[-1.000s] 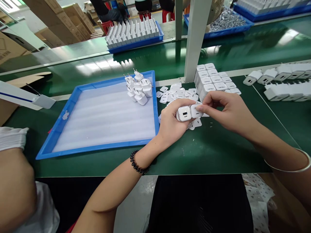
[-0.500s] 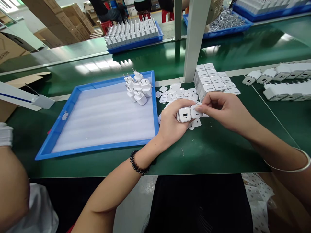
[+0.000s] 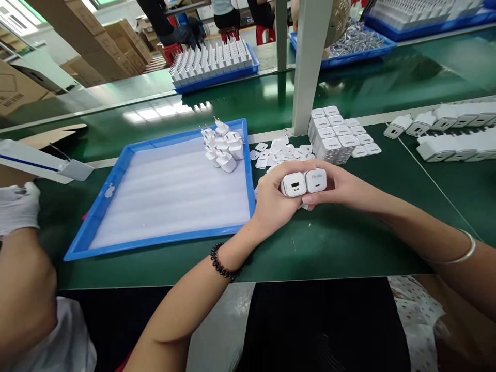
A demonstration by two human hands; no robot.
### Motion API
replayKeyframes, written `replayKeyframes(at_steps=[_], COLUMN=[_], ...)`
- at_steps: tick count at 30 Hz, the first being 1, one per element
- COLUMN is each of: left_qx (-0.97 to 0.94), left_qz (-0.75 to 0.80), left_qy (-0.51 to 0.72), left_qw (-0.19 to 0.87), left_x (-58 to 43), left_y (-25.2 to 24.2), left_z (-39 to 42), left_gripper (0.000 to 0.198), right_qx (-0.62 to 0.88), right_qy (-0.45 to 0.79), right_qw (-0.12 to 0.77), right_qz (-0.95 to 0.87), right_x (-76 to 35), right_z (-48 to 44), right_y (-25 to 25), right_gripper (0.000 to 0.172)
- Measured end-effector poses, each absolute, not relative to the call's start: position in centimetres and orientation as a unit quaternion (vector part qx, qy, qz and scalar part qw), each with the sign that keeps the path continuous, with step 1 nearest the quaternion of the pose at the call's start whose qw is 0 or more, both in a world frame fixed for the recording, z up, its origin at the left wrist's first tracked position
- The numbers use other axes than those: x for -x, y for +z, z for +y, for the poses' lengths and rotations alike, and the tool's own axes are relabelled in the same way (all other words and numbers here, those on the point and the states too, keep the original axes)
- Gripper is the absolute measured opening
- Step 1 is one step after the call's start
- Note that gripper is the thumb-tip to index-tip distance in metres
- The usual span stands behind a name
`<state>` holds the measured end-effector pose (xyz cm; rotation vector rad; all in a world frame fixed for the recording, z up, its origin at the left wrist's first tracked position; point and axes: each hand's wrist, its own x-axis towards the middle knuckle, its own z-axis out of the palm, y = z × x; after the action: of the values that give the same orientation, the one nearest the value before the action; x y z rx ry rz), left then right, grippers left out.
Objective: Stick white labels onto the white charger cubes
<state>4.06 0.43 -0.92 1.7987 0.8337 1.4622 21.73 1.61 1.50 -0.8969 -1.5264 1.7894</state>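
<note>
Two white plug chargers are held side by side above the green bench, port faces toward me. The left charger (image 3: 293, 185) shows two ports, and the right charger (image 3: 316, 181) has one port and faint marking on its face. My left hand (image 3: 271, 201) is closed around them from the left. From the right, my right hand (image 3: 343, 187) wraps the right charger, its thumb below the face and fingers behind. Small white face plates (image 3: 277, 153) lie loose just behind my hands. Beyond them stand neat stacks of similar plates (image 3: 333, 135).
A blue-rimmed tray (image 3: 248, 181) lies to the left, with several chargers (image 3: 225, 147) standing prongs-up in its far right corner. Rows of chargers (image 3: 445, 147) stand at the right. A metal post (image 3: 308, 77) rises behind the stacks. A co-worker's gloved hand (image 3: 19, 209) is at far left.
My right hand has gone from pinching at the right charger's face to wrapping round its side; that face now shows fully. A co-worker's gloved hand has come further into view at left.
</note>
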Motion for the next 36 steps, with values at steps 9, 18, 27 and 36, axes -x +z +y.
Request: replayKeyframes(at_steps=[9,18,27,36], left_qx=[-0.714,-0.677,-0.638,-0.485], left_qz=[0.305,0.321,0.358,0.417], left_qy=[0.559,0.559,0.555,0.609], left_qw=[0.29,0.355,0.396,0.469], left_x=[-4.3,-4.0,-4.2,-3.2], left_y=[-0.9,-0.6,-0.8,-1.0], left_z=[0.1,0.4,0.4,2.0], left_gripper=[0.033,0.029,0.036,0.048], right_qx=[0.358,0.309,0.382,0.443], right_qy=[0.702,0.729,0.602,0.332], right_qw=[0.346,0.31,0.35,0.043], right_qz=[-0.509,-0.526,-0.608,-0.832], right_x=[-21.3,-21.9,-20.9,-23.8], right_z=[1.1,1.8,1.5,3.6], right_y=[1.1,1.4,0.7,1.2], right_gripper=[0.032,0.04,0.055,0.027])
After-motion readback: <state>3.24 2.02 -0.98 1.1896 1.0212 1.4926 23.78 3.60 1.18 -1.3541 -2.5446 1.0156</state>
